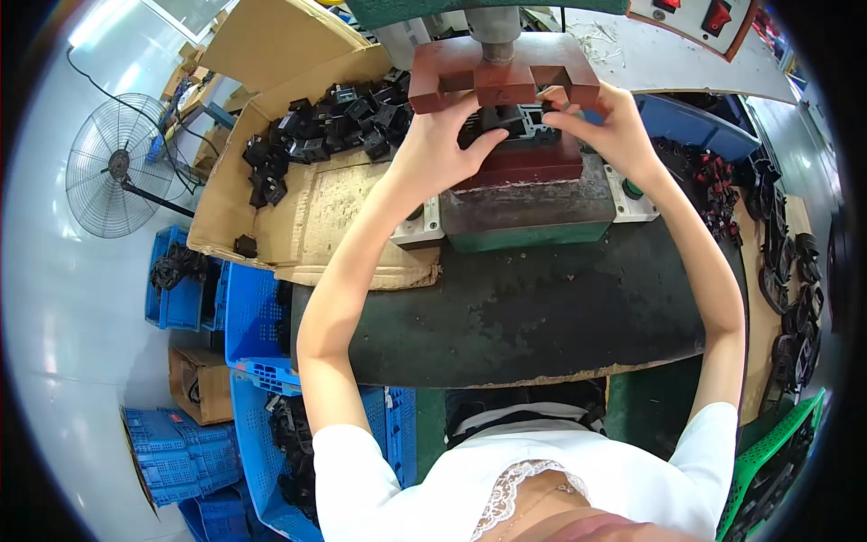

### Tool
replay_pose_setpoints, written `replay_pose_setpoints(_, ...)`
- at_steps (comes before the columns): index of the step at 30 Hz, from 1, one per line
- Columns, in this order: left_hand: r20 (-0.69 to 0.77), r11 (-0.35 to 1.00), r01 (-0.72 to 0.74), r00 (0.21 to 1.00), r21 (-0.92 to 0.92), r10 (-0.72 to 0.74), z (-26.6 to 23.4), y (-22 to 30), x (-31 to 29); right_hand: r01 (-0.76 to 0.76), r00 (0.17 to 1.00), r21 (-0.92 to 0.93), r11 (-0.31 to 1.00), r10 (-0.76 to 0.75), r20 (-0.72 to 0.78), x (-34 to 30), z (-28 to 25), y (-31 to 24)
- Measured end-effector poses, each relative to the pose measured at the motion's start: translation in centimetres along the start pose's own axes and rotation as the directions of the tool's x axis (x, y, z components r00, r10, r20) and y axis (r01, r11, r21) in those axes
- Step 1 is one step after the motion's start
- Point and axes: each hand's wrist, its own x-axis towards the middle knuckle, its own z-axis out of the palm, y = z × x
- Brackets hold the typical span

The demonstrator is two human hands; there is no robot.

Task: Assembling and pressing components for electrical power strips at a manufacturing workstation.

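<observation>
Both my hands reach into the gap of a bench press, beneath its dark red notched upper block. Between them a black and grey slotted part rests on the dark red lower block. My left hand is at the part's left end, thumb along its near side, fingers partly hidden by the upper block. At the right end, my right hand is closed with thumb and index finger close together on the part. Exactly what the fingertips grip is partly hidden.
A cardboard box of black plug-like pieces stands left. Green round buttons flank the press base. Right are a blue bin and black-red parts. Blue crates and a fan stand further left; red switches sit above.
</observation>
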Motion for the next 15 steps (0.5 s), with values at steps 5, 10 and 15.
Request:
replay_pose_setpoints(5,0.054,0.993,0.074,0.996,-0.089,-0.069,-0.1,-0.7,0.2,-0.228,0.963,-0.118,0.967,0.241,0.117,1.3,0.3,-1.8)
replay_pose_setpoints(10,0.065,0.992,-0.014,0.998,-0.128,0.022,0.1,-1.2,0.5,-0.016,0.987,-0.043,0.999,0.023,0.159,1.4,-0.1,-0.7)
replay_pose_setpoints(15,0.14,0.976,0.152,0.982,-0.157,-0.13,0.3,-1.5,0.2,0.103,0.975,-0.102,0.989,-0.08,0.207,1.7,-0.4,-0.4)
